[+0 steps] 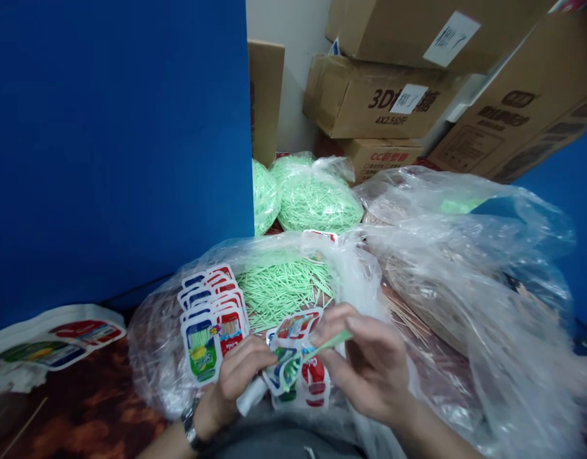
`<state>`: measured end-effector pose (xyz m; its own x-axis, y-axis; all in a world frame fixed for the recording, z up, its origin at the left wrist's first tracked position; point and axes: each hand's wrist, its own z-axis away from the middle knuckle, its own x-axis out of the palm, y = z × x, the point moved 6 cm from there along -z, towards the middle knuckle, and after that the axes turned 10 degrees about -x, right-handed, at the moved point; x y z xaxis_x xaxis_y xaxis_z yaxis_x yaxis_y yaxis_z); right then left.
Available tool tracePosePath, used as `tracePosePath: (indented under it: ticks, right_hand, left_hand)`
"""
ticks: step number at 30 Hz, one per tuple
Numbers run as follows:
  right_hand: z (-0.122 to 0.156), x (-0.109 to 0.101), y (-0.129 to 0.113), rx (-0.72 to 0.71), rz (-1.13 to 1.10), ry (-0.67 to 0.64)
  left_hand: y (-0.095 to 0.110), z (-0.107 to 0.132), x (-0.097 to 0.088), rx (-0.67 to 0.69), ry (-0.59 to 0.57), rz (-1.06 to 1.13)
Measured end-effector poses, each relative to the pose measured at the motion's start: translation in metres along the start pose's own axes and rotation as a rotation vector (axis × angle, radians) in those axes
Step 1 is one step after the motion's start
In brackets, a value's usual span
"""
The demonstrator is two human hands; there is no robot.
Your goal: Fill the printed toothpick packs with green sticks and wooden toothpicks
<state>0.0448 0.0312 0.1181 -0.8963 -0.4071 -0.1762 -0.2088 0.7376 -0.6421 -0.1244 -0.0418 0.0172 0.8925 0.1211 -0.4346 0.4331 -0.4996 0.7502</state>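
My left hand (238, 376) is closed round a small bunch of printed plastic packets (293, 360) with red, blue and green labels. My right hand (370, 363) pinches a thin green stick (332, 342) at the mouth of the top packet. Behind my left hand a stack of filled packets (212, 319) leans upright in a clear bag. That open bag (284, 287) holds a heap of loose green sticks. A watch is on my left wrist.
A blue panel (116, 146) stands at the left. Two more bags of green sticks (312, 197) lie behind. A large crumpled clear bag (475, 280) fills the right. Cardboard boxes (379, 95) are stacked at the back. Flat printed sheets (54, 344) lie at the far left.
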Motion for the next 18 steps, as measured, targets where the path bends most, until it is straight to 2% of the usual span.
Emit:
tracePosePath:
  ticks: [4, 7, 9, 11, 13, 15, 18]
  right_hand:
    - [0.003, 0.016, -0.004, -0.156, 0.133, -0.128]
    - [0.007, 0.025, -0.007, -0.262, 0.314, -0.290]
    - [0.009, 0.027, -0.004, -0.286, 0.454, -0.419]
    - [0.010, 0.021, 0.003, -0.274, 0.511, -0.461]
    - [0.008, 0.007, 0.021, -0.149, 0.462, -0.412]
    - [0.011, -0.005, 0.050, 0.101, 0.315, -0.368]
    - [0.029, -0.003, 0.089, 0.491, -0.031, -0.385]
  left_hand:
    - [0.006, -0.007, -0.002, -0.007, -0.004, -0.034]
    - [0.005, -0.006, -0.003, -0.020, 0.009, -0.011]
    - [0.000, -0.004, -0.004, -0.052, 0.023, 0.003]
    - [-0.005, -0.003, -0.003, -0.072, 0.019, 0.018]
    - [-0.007, -0.003, -0.002, -0.085, 0.008, 0.040]
    - [-0.010, -0.004, -0.001, -0.117, 0.024, 0.068]
    - [-0.018, -0.003, 0.001, -0.242, 0.051, 0.122]
